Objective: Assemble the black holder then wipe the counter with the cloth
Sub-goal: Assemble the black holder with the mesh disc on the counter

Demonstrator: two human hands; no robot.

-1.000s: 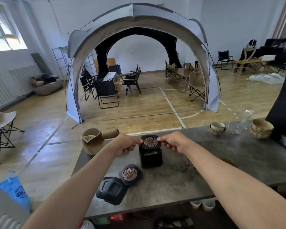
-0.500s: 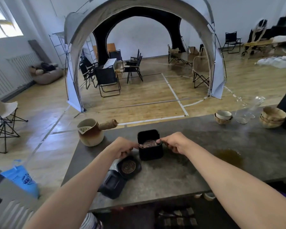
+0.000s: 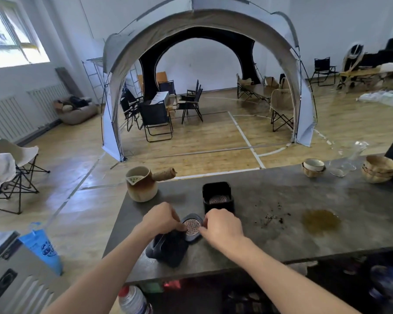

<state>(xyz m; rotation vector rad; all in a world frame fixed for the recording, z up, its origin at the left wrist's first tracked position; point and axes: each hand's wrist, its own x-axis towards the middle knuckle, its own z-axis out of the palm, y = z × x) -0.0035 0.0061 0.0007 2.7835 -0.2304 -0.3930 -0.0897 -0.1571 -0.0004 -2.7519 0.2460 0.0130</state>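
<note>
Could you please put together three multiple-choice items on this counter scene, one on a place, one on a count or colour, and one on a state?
1. Where does the ceramic pot with the side handle stand relative to the black holder?
A. To its left
B. To its right
C. Inside it

2. How many patterned discs are in view?
A. One
B. Two
C. Four

3. What is the state of the counter right of the holder?
A. Covered by a cloth
B. Stained by a brown spill with dark crumbs
C. Stacked with chairs

Answers:
1 A: the pot sits at the counter's left far corner.
2 B: one disc lies inside the holder, the other disc lies between the left hand and right hand.
3 B: the spill and crumbs lie unwiped.
</note>
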